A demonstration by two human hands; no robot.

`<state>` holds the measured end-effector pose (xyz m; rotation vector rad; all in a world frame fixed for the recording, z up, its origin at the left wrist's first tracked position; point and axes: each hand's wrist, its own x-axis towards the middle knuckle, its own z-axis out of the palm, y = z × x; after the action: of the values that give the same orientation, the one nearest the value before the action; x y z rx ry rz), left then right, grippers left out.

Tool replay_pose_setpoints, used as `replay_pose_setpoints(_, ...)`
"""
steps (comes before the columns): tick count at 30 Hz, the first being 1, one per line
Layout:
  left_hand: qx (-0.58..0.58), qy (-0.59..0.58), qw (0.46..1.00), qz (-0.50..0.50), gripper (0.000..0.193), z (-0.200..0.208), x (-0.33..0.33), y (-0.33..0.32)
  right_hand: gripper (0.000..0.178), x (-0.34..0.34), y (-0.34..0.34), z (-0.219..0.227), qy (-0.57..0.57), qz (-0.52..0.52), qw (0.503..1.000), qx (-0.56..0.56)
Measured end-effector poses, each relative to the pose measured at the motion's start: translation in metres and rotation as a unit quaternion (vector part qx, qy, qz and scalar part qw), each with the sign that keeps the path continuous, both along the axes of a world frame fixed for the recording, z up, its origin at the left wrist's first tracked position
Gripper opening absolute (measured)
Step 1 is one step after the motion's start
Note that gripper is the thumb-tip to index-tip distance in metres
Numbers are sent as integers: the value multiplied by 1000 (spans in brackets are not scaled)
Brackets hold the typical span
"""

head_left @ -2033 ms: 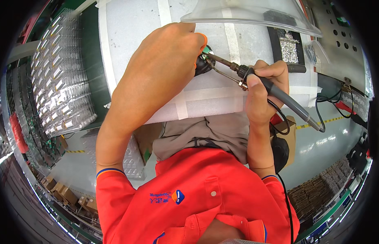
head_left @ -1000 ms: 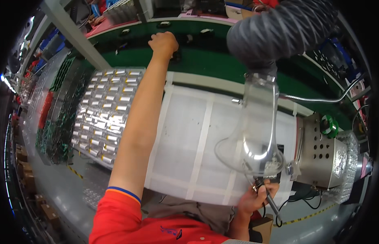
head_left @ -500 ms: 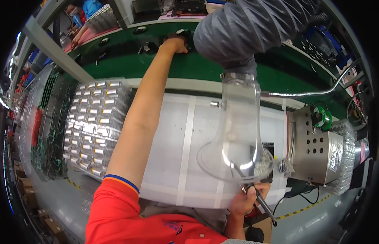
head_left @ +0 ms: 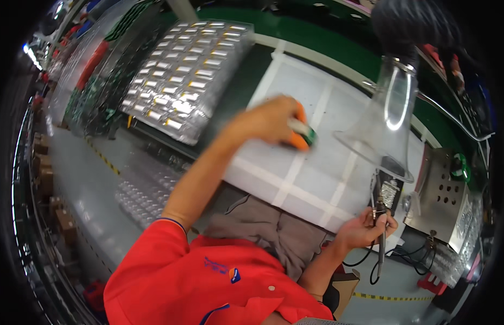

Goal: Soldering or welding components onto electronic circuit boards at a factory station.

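White padding seamed with pale tape covers my counter point(head_left: 311, 189). On the near right, my right hand point(head_left: 363, 230) has its fingers wrapped round a slim dark soldering iron point(head_left: 382, 244), long axis running near to far. Farther and well left, my blurred left hand point(head_left: 268, 122) pinches a small green-and-white part point(head_left: 308, 134) between orange-covered fingers. Beyond: a smooth, clear flared hood point(head_left: 391, 111), right; a glossy plastic tray point(head_left: 195, 81), left.

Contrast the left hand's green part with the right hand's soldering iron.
Shape: the green part is compact; the soldering iron is long and slim.
Place: the part is around the middle of the white mat; the iron is by its right end.
Sharpness: the part is blurred; the iron is clearer.
Shared: both are hand-held.
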<state>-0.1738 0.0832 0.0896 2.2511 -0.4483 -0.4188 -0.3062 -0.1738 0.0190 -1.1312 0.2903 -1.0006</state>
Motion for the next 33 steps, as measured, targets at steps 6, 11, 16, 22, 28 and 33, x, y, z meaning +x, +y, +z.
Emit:
replay_pose_setpoints(6,-62,-224,972,37,48,-20,-57,-12,15,0,0,1,20,-5,1000,-19)
replay_pose_setpoints(11,111,-328,916,203,41,13,-33,144,14,1,1,1,10,-11,1000,-15)
replay_pose_setpoints(16,371,-337,780,375,37,18,17,243,13,0,-1,-3,12,-8,1000,-9)
replay_pose_setpoints(22,228,-252,848,406,44,14,31,254,14,-1,-4,-6,16,-8,1000,-8)
replay_pose_setpoints(28,-24,-268,905,329,19,42,4,184,14,-2,0,-1,18,6,999,-26)
replay_pose_setpoints(33,3,-250,952,177,20,36,-45,88,18,-12,9,2,28,98,995,-22)
